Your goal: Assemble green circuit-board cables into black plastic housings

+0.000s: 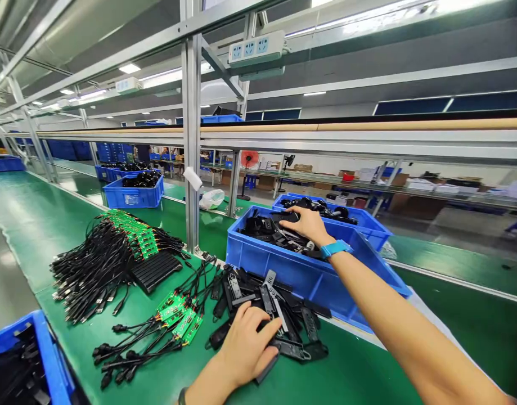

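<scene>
My left hand (250, 344) lies over the near edge of a loose pile of black plastic casings (311, 323) on the green bench. Its thumb and forefinger are apart, and a dark flat piece (266, 368) shows under the thumb; the palm side is hidden. My right hand (306, 225), with a blue wristband, reaches into a blue bin (275, 267) full of similar black parts. Its thumb and fingers close on a black plastic casing (287, 216). Left of the pile lie several green circuit boards (178, 318) with black cables.
A big heap of cabled boards (134, 233) lies farther left beside a black ribbed block (154, 270). Another blue bin (24, 354) stands at the lower left, and one with black parts (368, 225) behind mine. A metal post (192, 140) rises from the bench.
</scene>
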Motion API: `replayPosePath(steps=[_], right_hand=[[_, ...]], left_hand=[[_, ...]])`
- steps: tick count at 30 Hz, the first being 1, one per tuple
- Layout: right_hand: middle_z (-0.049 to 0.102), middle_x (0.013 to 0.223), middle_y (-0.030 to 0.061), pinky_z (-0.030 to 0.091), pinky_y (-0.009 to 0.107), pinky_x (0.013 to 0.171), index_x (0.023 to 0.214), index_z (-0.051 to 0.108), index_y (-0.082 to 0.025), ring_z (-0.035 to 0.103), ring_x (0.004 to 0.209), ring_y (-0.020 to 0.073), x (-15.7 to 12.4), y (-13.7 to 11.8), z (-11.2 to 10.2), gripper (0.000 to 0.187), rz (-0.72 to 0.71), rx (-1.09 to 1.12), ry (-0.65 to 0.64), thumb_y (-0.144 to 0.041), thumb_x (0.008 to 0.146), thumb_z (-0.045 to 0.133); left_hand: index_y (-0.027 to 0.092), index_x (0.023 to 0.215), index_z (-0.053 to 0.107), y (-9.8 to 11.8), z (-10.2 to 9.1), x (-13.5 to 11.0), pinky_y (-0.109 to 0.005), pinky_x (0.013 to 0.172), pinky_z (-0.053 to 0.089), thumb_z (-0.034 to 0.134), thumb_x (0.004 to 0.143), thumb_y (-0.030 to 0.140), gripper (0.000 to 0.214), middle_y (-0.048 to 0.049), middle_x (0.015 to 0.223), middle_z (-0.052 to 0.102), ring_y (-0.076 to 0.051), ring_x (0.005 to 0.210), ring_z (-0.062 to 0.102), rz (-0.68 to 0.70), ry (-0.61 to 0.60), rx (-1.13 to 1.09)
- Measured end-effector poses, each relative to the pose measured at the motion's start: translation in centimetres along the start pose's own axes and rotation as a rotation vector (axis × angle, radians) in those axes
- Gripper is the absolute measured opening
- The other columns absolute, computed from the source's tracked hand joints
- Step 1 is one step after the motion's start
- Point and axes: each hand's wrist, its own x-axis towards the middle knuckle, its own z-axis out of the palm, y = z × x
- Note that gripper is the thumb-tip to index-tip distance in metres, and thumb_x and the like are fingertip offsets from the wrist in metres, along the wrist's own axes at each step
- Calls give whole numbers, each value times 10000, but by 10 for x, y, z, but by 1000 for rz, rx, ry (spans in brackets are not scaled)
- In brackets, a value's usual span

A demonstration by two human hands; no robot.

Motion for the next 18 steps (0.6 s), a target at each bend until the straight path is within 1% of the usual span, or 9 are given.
replayPosePath(steps=[3,5,6,8,10,12,15,16,18], right_hand=[[734,954,66,510,363,809,1153,664,-194,680,879,250,-31,2,-24,440,-28,61,90,-461,803,691],[741,967,47,511,328,793,1128,674,-214,688,865,240,-67,1,-29,409,-62,113,102,-451,795,678],[742,985,36,514,316,794,1113,677,-224,690,866,229,-88,2,-27,389,-82,138,93,-444,792,675],[745,989,20,525,306,789,1078,682,-240,694,855,216,-133,3,-15,350,-112,177,51,-429,784,670],[753,950,16,541,308,768,1052,685,-242,701,821,213,-175,8,6,318,-111,193,4,-409,782,660],[756,961,25,556,313,747,1042,679,-241,708,816,217,-205,15,30,301,-85,190,-27,-403,792,636],[749,998,54,567,332,726,1117,645,-224,710,805,226,-228,27,59,352,-17,164,-43,-427,839,573],[742,1025,72,567,345,736,1157,630,-214,707,827,235,-231,30,65,390,3,154,-45,-444,851,554],[713,1107,109,554,385,812,1214,612,-202,686,945,266,-235,34,73,466,23,141,-54,-484,850,541]], left_hand=[[260,1406,431,-1,3,-1,-593,1133,292,730,778,505,737,-131,1295,547,-292,1212,510,-29,-118,-18],[269,1432,405,-1,5,-2,-624,1142,241,725,738,601,834,-164,1383,492,-323,1302,446,-30,-173,-13],[267,1441,396,-1,6,-2,-634,1145,219,720,728,624,860,-176,1412,469,-333,1334,415,-29,-190,-8],[257,1448,389,-1,6,-3,-636,1152,193,717,722,636,882,-188,1439,447,-341,1368,379,-29,-210,0],[253,1448,391,1,6,-2,-629,1157,188,719,724,631,880,-191,1451,439,-341,1381,366,-32,-218,4],[250,1448,393,2,6,-2,-625,1156,197,731,719,618,884,-194,1451,440,-345,1383,365,-35,-222,12],[237,1448,395,1,8,-3,-623,1154,205,745,708,612,901,-201,1451,439,-351,1390,356,-33,-223,25],[229,1448,394,1,8,-3,-623,1154,203,738,713,617,900,-205,1451,437,-351,1392,353,-28,-223,29],[216,1446,397,3,8,-5,-621,1154,203,714,724,640,895,-210,1448,434,-349,1391,351,-13,-218,37]])
